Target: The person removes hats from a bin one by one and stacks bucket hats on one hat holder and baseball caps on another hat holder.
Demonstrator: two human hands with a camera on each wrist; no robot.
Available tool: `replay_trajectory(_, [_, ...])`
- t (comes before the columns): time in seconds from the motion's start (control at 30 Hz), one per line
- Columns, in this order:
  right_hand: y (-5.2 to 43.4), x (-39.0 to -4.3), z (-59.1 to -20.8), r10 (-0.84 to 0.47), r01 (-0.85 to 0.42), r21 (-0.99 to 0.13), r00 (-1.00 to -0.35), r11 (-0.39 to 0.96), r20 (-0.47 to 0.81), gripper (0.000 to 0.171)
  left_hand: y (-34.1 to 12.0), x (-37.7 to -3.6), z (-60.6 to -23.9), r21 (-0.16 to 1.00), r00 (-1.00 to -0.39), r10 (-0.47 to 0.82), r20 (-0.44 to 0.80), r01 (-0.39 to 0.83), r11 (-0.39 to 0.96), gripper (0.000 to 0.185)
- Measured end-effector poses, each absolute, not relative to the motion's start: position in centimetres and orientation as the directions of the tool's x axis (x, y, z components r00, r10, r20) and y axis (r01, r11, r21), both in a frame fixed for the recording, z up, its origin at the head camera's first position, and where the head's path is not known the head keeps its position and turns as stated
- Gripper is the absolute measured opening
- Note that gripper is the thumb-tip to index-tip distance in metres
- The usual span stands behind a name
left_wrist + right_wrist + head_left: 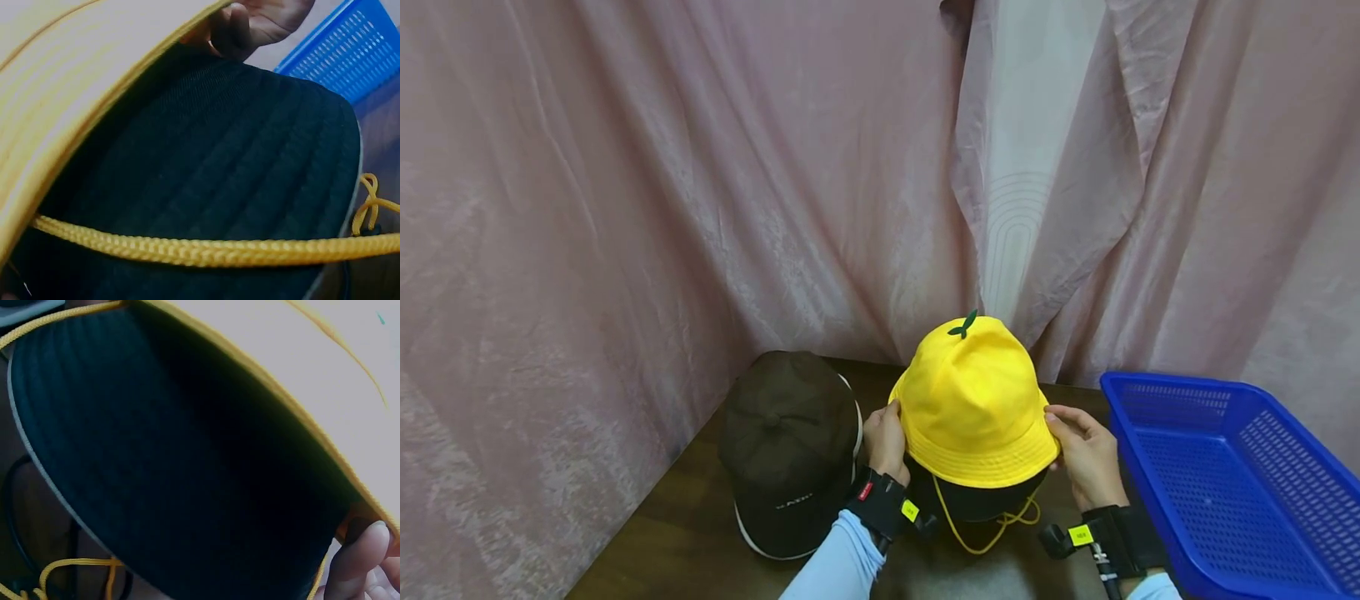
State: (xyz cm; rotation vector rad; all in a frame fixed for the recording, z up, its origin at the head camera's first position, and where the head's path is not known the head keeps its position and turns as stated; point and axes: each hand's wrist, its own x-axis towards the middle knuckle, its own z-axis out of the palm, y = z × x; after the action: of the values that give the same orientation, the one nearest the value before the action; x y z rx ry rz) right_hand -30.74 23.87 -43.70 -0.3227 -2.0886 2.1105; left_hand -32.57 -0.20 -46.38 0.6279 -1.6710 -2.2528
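A yellow bucket hat (973, 400) with a small green sprout on its crown sits over a dark cap (977, 502), whose brim sticks out below. My left hand (886, 442) holds the left edge of the yellow brim. On the opposite side, my right hand (1088, 457) pinches the brim between thumb and fingers. The right thumb (361, 559) shows at the brim's edge in the right wrist view. A yellow cord (200, 251) hangs from the hat across the dark brim. The crown of the dark cap is hidden under the yellow hat.
Left of my left hand lies a dark brown cap (786, 433) with pale edging, on the brown table (658, 529). A blue plastic basket (1183, 380) stands close to my right hand. Pink curtains (820, 192) hang behind the table.
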Motion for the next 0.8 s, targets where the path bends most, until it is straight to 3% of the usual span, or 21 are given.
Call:
replay_trajectory(0.2, [24.0,-30.5,-45.6,0.259,0.037,-0.999,-0.965,0.003,-0.035,0.027,-0.3,-32.0,-47.3,0.959,-0.884,-0.427,-0.192,-0.077,-0.273,0.031])
replay_trajectory(0.53, [22.9,-30.7,-48.8,0.309,0.019,-1.000,-0.951,-0.011,-0.022,0.025,-0.7,-31.5,-49.4,0.976,-0.899,-0.411,-0.149,-0.066,-0.209,0.028])
replay_trajectory(0.67, [22.6,-30.4,-48.9,0.359,-0.019,-0.994,-0.932,0.104,0.055,0.025,-1.0,-31.2,-49.3,0.988,-0.899,-0.425,-0.109,-0.053,-0.142,0.026])
replay_trajectory(0.8, [23.0,-29.6,-48.5,0.361,-0.042,-0.946,-0.918,0.322,0.163,0.030,-1.3,-30.0,-48.9,1.000,-0.905,-0.425,0.009,-0.004,0.030,0.033])
